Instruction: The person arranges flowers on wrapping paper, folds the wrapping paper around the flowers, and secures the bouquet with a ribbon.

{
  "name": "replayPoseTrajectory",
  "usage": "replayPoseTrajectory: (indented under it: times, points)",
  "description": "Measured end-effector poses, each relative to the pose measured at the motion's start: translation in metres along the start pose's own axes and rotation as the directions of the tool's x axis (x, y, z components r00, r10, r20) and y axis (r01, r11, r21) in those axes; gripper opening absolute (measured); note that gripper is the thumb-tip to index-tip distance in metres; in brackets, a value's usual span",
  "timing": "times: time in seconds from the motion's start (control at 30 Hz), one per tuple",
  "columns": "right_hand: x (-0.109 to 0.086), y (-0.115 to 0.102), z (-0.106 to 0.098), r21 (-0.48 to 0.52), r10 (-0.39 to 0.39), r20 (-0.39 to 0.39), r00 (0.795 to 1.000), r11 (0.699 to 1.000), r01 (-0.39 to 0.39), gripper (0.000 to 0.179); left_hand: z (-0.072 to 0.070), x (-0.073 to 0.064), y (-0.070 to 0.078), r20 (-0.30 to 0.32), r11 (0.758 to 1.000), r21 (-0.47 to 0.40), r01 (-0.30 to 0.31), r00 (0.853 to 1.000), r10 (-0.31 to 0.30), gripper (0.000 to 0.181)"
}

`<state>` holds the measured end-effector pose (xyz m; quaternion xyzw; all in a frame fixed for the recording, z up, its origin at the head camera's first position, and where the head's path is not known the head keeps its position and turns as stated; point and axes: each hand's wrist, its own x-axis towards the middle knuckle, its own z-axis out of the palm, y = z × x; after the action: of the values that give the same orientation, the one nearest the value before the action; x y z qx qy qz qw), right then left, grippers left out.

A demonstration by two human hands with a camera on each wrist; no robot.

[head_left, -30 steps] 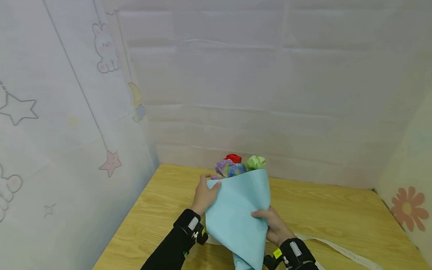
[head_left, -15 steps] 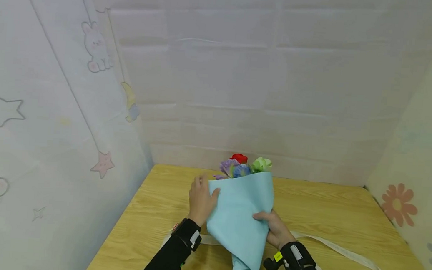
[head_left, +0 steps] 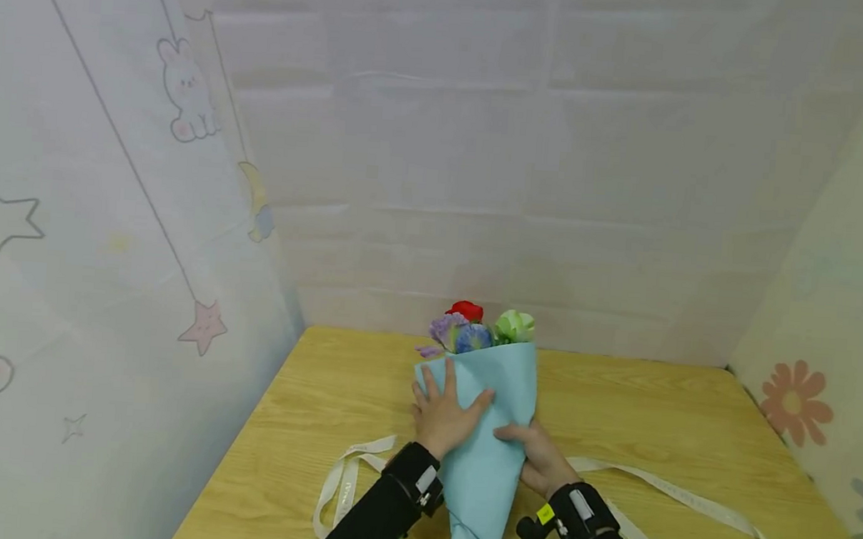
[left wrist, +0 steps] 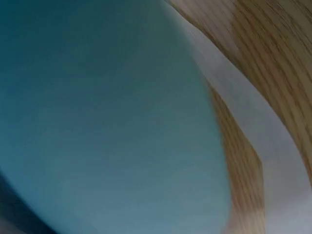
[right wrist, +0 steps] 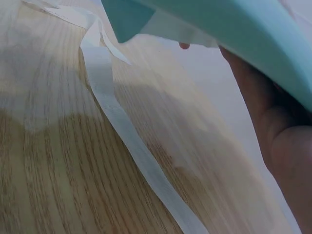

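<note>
A bouquet wrapped in light blue paper (head_left: 488, 474) leans over the table, its folded narrow end toward me. Red (head_left: 466, 310), purple, blue and pale green flowers (head_left: 514, 326) show above the wrap's upper edge. Flat on the front of the paper lies my left hand (head_left: 445, 419), fingers spread near the upper left edge. My right hand (head_left: 542, 459) grips the bouquet from the right side, thumb on the front and the other fingers hidden behind it. In the left wrist view the blue paper (left wrist: 117, 126) fills most of the frame. The right wrist view shows my right hand (right wrist: 287, 156) under the wrap.
A white ribbon (head_left: 686, 498) with faint print runs across the wooden table (head_left: 640, 409), passing behind the bouquet. Its looped left part (head_left: 333, 488) lies beside my left forearm. Printed wall sheets stand behind the table and at both sides.
My left hand has moved from the wrap's left edge onto its front, carrying the left flap over to the right. The wrap looks narrower; my right hand keeps its grip.
</note>
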<state>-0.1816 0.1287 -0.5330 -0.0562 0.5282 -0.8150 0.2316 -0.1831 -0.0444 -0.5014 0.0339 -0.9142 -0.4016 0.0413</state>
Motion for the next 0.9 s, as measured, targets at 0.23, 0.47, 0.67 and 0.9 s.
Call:
replayPoseTrajectory:
  times: [0.23, 0.47, 0.67, 0.9]
  points:
    - [-0.002, 0.001, 0.002, -0.001, 0.004, -0.006, 1.0, 1.0, -0.004, 0.065, 0.006, 0.009, -0.005, 0.022, 0.952, -0.305, -0.039, 0.999, 0.048, 0.099]
    - [-0.003, 0.002, 0.002, 0.003, 0.024, -0.011, 1.0, 1.0, -0.024, 0.065, 0.005, 0.01, -0.013, 0.21, 0.704, -0.676, 0.217, 0.973, -0.099, 0.083]
    - [-0.005, 0.001, 0.001, -0.057, 0.052, -0.043, 0.998, 0.997, -0.054, 0.071, 0.006, 0.011, -0.024, 0.27, 0.533, -0.796, 0.288, 0.956, -0.113, 0.063]
    - [-0.005, -0.008, -0.002, -0.018, 0.097, -0.109, 0.989, 0.995, -0.1, 0.069, 0.003, 0.012, -0.027, 0.327, 0.403, -0.864, 0.302, 0.945, -0.007, 0.066]
